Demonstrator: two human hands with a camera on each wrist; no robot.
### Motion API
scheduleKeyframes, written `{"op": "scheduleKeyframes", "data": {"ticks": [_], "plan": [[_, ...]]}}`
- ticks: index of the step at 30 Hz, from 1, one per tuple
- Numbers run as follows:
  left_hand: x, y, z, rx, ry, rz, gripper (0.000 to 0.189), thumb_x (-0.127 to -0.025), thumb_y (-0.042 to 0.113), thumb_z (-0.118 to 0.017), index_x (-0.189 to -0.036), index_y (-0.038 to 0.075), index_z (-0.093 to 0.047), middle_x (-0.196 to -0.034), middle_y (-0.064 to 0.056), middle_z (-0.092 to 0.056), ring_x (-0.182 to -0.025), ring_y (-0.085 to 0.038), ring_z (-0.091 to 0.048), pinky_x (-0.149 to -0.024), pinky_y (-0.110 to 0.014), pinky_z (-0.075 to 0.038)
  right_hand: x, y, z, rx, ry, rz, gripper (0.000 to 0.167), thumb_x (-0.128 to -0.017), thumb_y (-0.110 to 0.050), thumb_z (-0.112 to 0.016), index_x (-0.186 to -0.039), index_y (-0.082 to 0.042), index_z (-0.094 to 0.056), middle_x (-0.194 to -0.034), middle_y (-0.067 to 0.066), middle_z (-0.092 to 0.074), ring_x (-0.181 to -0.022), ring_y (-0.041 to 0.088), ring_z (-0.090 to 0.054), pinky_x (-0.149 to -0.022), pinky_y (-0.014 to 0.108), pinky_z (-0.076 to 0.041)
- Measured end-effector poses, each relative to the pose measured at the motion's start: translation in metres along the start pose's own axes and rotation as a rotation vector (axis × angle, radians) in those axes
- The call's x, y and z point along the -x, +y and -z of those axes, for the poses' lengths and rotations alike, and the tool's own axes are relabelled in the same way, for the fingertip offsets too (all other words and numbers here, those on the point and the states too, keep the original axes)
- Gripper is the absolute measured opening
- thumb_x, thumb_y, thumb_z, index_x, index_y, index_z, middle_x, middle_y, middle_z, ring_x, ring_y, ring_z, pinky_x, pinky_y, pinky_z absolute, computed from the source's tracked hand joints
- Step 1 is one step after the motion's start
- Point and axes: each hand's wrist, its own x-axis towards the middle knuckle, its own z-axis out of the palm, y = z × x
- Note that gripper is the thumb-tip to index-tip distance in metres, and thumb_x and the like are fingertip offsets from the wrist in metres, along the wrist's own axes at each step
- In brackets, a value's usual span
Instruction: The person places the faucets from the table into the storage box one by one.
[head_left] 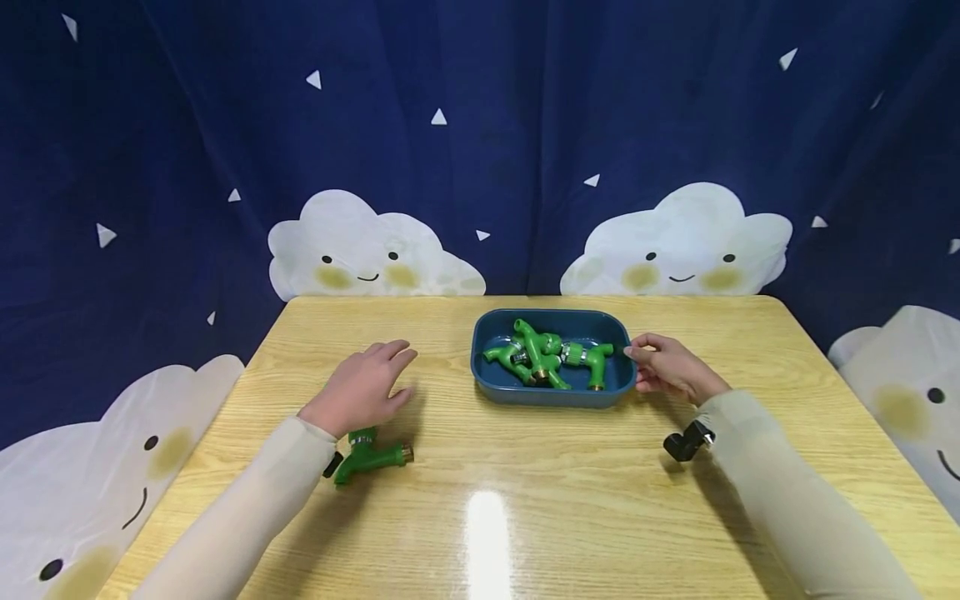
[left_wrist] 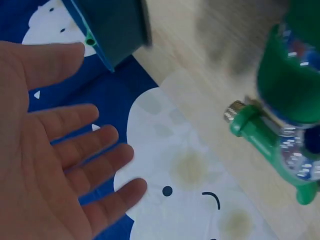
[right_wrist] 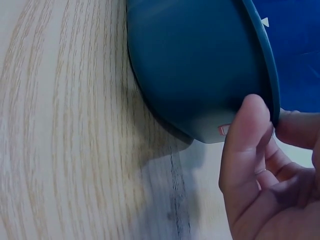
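A dark blue rectangular bin [head_left: 555, 398] stands toward the back of the table, with several green faucets [head_left: 536, 354] piled inside. My right hand [head_left: 671, 367] pinches the bin's right rim between thumb and fingers; the right wrist view shows the thumb [right_wrist: 247, 125] against the outer wall. My left hand [head_left: 363, 387] hovers over the table left of the bin, fingers spread and nothing in them, as the left wrist view also shows. Below that wrist lies another green faucet [head_left: 367, 457] with a brass threaded end, partly hidden by the hand and sleeve.
The wooden table [head_left: 570, 500] ends at a dark blue curtain [head_left: 510, 150] with white clouds and triangles. A black wrist camera [head_left: 686, 442] hangs below the right sleeve. Light glares off the table's front middle.
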Motion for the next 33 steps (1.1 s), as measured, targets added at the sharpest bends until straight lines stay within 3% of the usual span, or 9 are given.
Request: {"op": "scheduleKeyframes", "data": {"ticks": [4,9,14,18,22,25,30,33], "plan": [[0.017,0.003,-0.006,-0.059,0.054,0.035,0.047,-0.087,0.028,-0.073,-0.125,0.0,-0.063,-0.125,-0.018,-0.065,-0.107,-0.036,-0.066,-0.074,-0.049,-0.058,0.0,0.0,0.0,-0.002,-0.005,-0.002,0.03,-0.106,-0.024,-0.045,-0.123,0.0,-0.041,-0.072,-0.006,-0.054,-0.061,0.006,-0.058,-0.061,0.022,-0.057],[0.038,0.013,-0.015,-0.105,0.075,0.088,0.042,-0.084,0.027,-0.075,-0.115,0.0,-0.066,-0.111,-0.015,-0.069,-0.09,-0.034,-0.068,-0.062,-0.046,-0.057,-0.001,-0.002,0.001,0.01,-0.004,0.007,0.031,-0.106,-0.025,-0.044,-0.124,0.0,-0.04,-0.073,-0.006,-0.052,-0.061,0.007,-0.058,-0.062,0.022,-0.057],[0.052,0.022,-0.021,-0.08,0.025,0.201,0.045,-0.087,0.033,-0.072,-0.118,0.001,-0.064,-0.11,-0.016,-0.068,-0.091,-0.035,-0.067,-0.057,-0.047,-0.055,0.0,-0.002,0.002,0.026,0.002,0.004,0.033,-0.106,-0.026,-0.045,-0.126,0.0,-0.04,-0.073,-0.005,-0.054,-0.062,0.007,-0.058,-0.062,0.023,-0.057],[0.059,0.028,-0.024,-0.048,-0.059,0.309,0.049,-0.09,0.04,-0.067,-0.117,-0.001,-0.061,-0.104,-0.018,-0.061,-0.084,-0.034,-0.063,-0.052,-0.044,-0.049,0.0,0.0,0.003,0.031,0.002,-0.01,0.031,-0.106,-0.027,-0.046,-0.123,-0.002,-0.042,-0.072,-0.005,-0.054,-0.062,0.007,-0.058,-0.062,0.023,-0.057],[0.065,0.035,-0.028,-0.018,-0.102,0.405,0.058,-0.093,0.047,-0.062,-0.117,-0.005,-0.058,-0.103,-0.022,-0.058,-0.085,-0.036,-0.062,-0.05,-0.044,-0.048,0.001,0.0,0.003,0.034,0.002,-0.015,0.029,-0.106,-0.028,-0.046,-0.121,-0.003,-0.043,-0.071,-0.005,-0.054,-0.061,0.007,-0.058,-0.061,0.023,-0.057],[0.067,0.04,-0.033,0.013,-0.116,0.463,0.067,-0.092,0.054,-0.06,-0.118,-0.008,-0.057,-0.107,-0.026,-0.058,-0.088,-0.04,-0.061,-0.049,-0.046,-0.049,0.001,-0.001,0.002,0.039,0.005,-0.023,0.028,-0.106,-0.027,-0.046,-0.12,-0.003,-0.043,-0.07,-0.005,-0.055,-0.061,0.006,-0.058,-0.06,0.023,-0.057],[0.067,0.044,-0.042,0.066,-0.116,0.534,0.07,-0.089,0.06,-0.061,-0.107,-0.007,-0.055,-0.107,-0.027,-0.055,-0.076,-0.035,-0.057,-0.045,-0.043,-0.046,0.002,-0.002,-0.001,0.052,0.0,-0.026,0.029,-0.106,-0.029,-0.045,-0.12,-0.004,-0.043,-0.07,-0.006,-0.055,-0.062,0.006,-0.058,-0.06,0.023,-0.057],[0.064,0.045,-0.045,0.08,-0.1,0.545,0.068,-0.087,0.061,-0.063,-0.101,-0.005,-0.054,-0.105,-0.027,-0.054,-0.069,-0.032,-0.053,-0.043,-0.041,-0.045,0.002,-0.002,-0.001,0.059,0.002,-0.022,0.028,-0.106,-0.029,-0.045,-0.12,-0.004,-0.043,-0.07,-0.005,-0.055,-0.062,0.006,-0.058,-0.06,0.023,-0.057]]}}
